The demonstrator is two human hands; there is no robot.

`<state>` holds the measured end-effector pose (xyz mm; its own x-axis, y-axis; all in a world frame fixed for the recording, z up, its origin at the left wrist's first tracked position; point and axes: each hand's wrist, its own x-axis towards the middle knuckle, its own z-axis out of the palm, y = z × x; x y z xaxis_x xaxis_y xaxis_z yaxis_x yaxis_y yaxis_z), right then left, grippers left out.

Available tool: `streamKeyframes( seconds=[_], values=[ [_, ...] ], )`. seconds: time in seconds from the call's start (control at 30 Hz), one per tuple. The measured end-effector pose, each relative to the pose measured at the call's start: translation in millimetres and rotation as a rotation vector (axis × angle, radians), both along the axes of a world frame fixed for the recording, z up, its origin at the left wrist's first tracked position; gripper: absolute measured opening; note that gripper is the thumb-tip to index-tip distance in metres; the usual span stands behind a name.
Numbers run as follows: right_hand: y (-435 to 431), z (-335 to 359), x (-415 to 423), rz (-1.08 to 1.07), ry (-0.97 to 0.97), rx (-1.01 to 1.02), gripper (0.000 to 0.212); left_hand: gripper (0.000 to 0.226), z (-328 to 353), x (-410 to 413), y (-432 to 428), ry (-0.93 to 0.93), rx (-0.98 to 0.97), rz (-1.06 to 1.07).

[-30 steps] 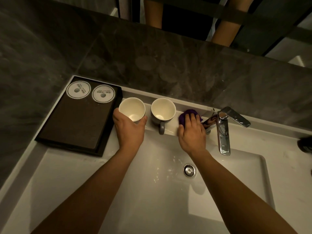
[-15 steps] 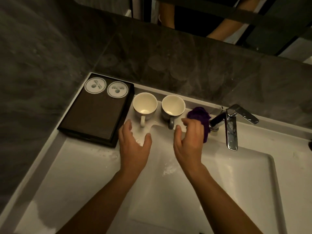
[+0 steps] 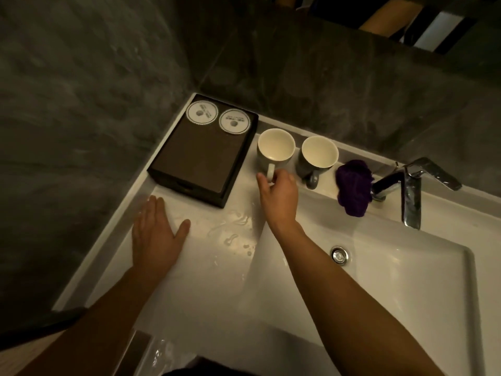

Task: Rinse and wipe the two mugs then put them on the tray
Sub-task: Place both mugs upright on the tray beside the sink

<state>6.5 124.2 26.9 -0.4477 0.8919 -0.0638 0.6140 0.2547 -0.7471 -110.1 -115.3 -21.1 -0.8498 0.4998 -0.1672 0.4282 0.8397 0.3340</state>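
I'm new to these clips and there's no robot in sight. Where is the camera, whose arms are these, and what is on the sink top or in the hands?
There is no machine here: a person works with bare hands, and the single camera sits on their head, looking down along their arms. The left hand lies flat, fingers straight, on the wet counter and holds nothing. The right hand pinches the handle of the mug nearest the tray, which stands upright on the ledge. A second mug stands beside it, untouched, then a purple cloth and the tap. The dark tray on the left carries only two round paper discs, no mugs yet. Below is the white sink.
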Motion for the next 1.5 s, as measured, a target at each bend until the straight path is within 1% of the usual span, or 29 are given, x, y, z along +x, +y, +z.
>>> streamKeyframes(
  seconds=[0.1,0.17,0.27,0.57,0.7,0.83,0.9,0.93,1.0,1.07,1.13,1.3,1.5],
  values=[
    [-3,-1,-5,-0.021,-0.002,0.058,0.026,0.084,-6,-7,-3,0.058,-0.064,-0.089],
    [-4,-1,-8,-0.034,-0.016,0.081,0.026,0.083,-8,-6,-5,0.094,-0.086,-0.112],
    [-6,-1,-8,-0.081,-0.016,0.077,0.028,0.084,-8,-6,-5,0.087,-0.107,-0.114],
    [6,-10,9,-0.233,0.090,0.052,0.025,0.091,-13,-8,-5,0.090,-0.122,-0.105],
    [-1,-1,22,-0.213,0.143,0.097,0.026,0.092,-17,-9,-4,0.108,-0.113,-0.090],
    [-8,22,23,-0.172,0.222,0.144,0.020,0.093,-17,-9,0,0.090,-0.122,-0.066],
    [-11,38,13,-0.129,0.277,0.148,0.012,0.092,-18,-10,2,0.083,-0.121,-0.052],
    [-12,44,4,-0.112,0.295,0.151,0.011,0.092,-19,-10,3,0.081,-0.118,-0.046],
    [-13,56,-16,-0.085,0.312,0.162,0.011,0.091,-19,-9,4,0.077,-0.106,-0.029],
    [-13,63,-41,-0.055,0.332,0.181,0.018,0.090,-19,-9,5,0.079,-0.099,-0.022],
    [-11,67,-67,-0.012,0.325,0.203,0.023,0.090,-20,-9,5,0.088,-0.093,-0.024],
    [-9,67,-119,0.088,0.301,0.187,0.022,0.090,-22,-10,4,0.111,-0.077,-0.025],
    [-5,54,-151,0.085,0.260,0.153,0.024,0.089,-23,-12,4,0.118,-0.060,-0.030]
  ],
)
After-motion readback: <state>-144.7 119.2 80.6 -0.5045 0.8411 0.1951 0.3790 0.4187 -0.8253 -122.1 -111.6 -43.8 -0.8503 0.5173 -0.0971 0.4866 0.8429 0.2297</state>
